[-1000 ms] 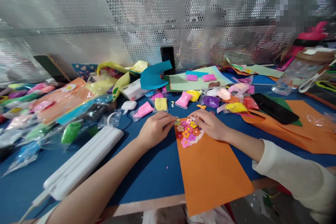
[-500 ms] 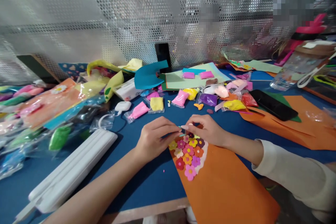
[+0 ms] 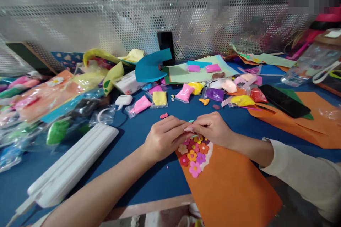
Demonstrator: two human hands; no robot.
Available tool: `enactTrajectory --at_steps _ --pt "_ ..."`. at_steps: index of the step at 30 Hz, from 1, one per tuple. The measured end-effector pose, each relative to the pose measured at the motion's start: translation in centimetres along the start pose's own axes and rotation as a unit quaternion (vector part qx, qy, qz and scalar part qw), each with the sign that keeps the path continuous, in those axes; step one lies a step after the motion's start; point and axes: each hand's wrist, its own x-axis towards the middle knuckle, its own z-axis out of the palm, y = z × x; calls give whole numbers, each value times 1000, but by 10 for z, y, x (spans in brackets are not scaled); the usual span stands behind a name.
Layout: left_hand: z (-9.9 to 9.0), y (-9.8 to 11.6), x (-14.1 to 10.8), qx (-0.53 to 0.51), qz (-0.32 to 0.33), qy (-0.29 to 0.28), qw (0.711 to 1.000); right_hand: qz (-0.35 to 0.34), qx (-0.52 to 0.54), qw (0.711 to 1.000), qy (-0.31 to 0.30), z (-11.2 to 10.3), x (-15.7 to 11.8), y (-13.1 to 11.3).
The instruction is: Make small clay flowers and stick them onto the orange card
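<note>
Above the upper end of an orange paper sheet, my left hand and my right hand meet with fingertips pinched together. A small teal piece shows between their fingers; which hand grips it more is hard to tell. Just below the fingertips, colourful clay flowers cover part of the sheet, with a pale pink patch along their right side. My hands hide the top flowers.
A white lamp-like bar lies at the left. Bagged clay and paper run across the back. A black phone rests on orange paper at the right, near a clear bottle.
Both hands have shifted slightly right and closer together, covering more of the upper flowers. A small red-pink piece now shows behind my left hand. The view has tilted a little.
</note>
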Motion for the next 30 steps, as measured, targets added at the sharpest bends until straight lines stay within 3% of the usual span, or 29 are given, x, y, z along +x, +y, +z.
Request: enactTrajectory --at_steps 7,14,19,30 --pt "-2 -11 -4 3 -6 -35 999 20 0 999 -40 -1 1 -1" --pt "-14 -18 -1 37 -20 -50 998 76 70 991 86 -14 6 5" --pt "-14 -22 -4 29 -49 -61 997 99 91 984 115 -23 8 16" --pt "-12 -16 -3 -87 -189 -153 966 -69 -110 989 63 -19 7 15"
